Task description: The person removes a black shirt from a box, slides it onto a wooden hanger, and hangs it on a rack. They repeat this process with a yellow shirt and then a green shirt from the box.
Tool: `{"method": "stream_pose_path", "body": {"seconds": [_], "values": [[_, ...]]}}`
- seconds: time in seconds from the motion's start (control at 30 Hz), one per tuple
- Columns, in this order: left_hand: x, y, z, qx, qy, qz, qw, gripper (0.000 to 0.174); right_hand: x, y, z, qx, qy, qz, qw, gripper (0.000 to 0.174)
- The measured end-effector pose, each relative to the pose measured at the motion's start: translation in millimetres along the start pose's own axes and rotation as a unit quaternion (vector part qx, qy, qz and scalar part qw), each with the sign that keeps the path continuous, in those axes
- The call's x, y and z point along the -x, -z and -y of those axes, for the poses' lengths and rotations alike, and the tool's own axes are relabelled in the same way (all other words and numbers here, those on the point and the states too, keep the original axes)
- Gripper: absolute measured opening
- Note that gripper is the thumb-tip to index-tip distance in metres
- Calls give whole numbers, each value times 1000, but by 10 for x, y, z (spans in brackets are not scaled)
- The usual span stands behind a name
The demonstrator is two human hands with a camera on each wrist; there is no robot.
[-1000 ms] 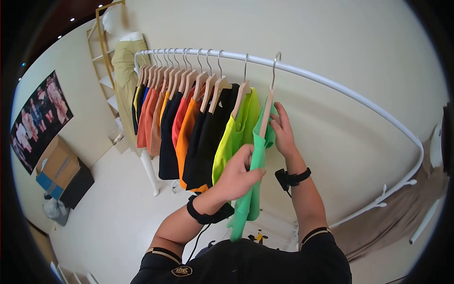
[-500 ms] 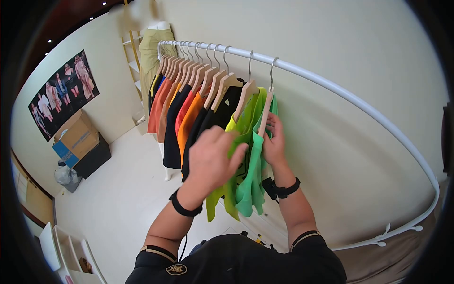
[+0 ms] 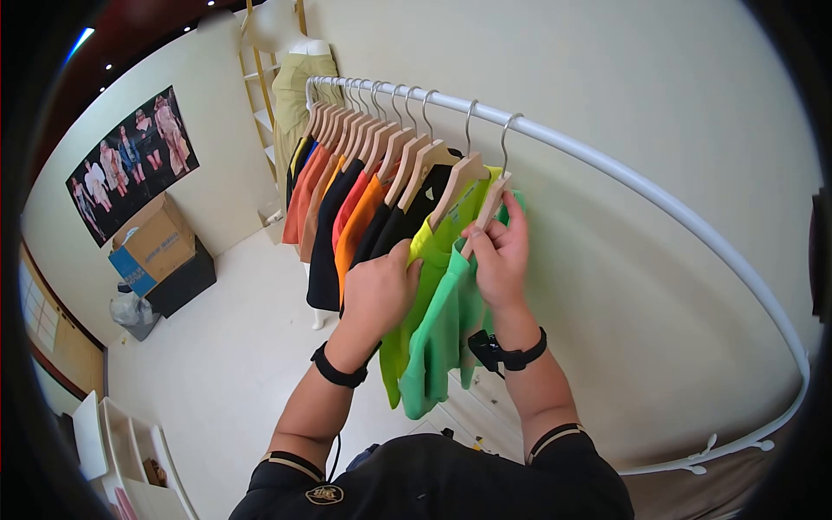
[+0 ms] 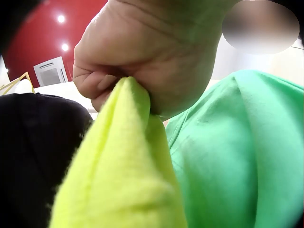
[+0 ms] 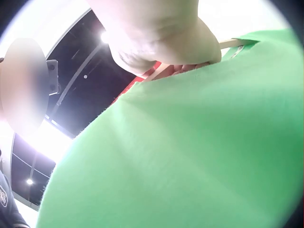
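My left hand [image 3: 380,290] grips the shoulder of a yellow-green shirt [image 3: 422,299]. In the left wrist view, the yellow-green cloth [image 4: 118,175] is bunched up into the curled fingers. My right hand [image 3: 504,264] holds the wooden hanger [image 3: 490,201] of a mint-green shirt [image 3: 438,342], its thumb in front of the wood. This hanger's hook is on the white rail [image 3: 607,159]. Green cloth [image 5: 180,137] fills much of the right wrist view and partly hides the fingers. A second wooden hanger [image 3: 459,184] carries the yellow-green shirt just left of the green one.
Several more shirts on hangers, among them an orange shirt [image 3: 357,227] and a navy shirt [image 3: 325,251], hang close together farther left. Behind them stands a mannequin [image 3: 303,82]. A cardboard box [image 3: 156,243] sits against the left wall, and a white shelf unit [image 3: 130,442] is at lower left.
My left hand has left the green shirt and taken hold of the yellow-green one. The right hand, loosely raised beside the green shirt before, now holds its hanger. The head view has swung.
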State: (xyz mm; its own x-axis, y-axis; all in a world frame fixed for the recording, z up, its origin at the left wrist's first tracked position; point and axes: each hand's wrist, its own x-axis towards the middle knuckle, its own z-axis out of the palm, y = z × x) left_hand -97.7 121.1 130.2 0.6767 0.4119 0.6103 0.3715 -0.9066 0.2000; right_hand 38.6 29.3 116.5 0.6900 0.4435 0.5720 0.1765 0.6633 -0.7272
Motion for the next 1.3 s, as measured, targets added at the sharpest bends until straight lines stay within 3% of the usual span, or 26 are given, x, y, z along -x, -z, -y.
{"method": "stream_pose_path", "body": {"seconds": [0.5,0.6,0.67,0.73,0.83,0.93,1.0,1.03,1.07,1.1,1.2,1.3], "values": [[-72,81,182,-18,56,18,998,22,-301,-195,-317,-4,4,49,999,63],[-2,66,216,-3,63,-2,998,31,-265,-89,-447,-7,-1,44,999,59],[118,90,248,13,36,-66,997,43,-147,-9,-453,96,78,-24,992,55],[320,102,357,10,37,-77,996,43,121,24,-378,91,102,-30,990,50],[703,111,642,36,34,-92,995,43,644,-48,-227,51,171,29,984,44],[1170,101,1005,75,68,-11,995,44,1000,-202,-23,58,219,165,960,36],[1461,127,1289,57,139,116,982,41,1109,-343,-14,92,226,186,952,33],[1644,123,1481,57,143,113,982,41,1153,-449,-15,126,241,204,941,30],[1849,105,1694,53,168,172,969,37,1212,-588,-7,125,242,209,939,30],[2038,118,1864,50,193,230,953,33,1283,-744,-5,133,233,235,934,26],[2512,290,2288,150,254,230,927,25,1425,-1310,-226,136,207,286,926,16],[2881,549,2670,197,323,194,905,22,1515,-1816,-698,136,62,349,925,9]]}}
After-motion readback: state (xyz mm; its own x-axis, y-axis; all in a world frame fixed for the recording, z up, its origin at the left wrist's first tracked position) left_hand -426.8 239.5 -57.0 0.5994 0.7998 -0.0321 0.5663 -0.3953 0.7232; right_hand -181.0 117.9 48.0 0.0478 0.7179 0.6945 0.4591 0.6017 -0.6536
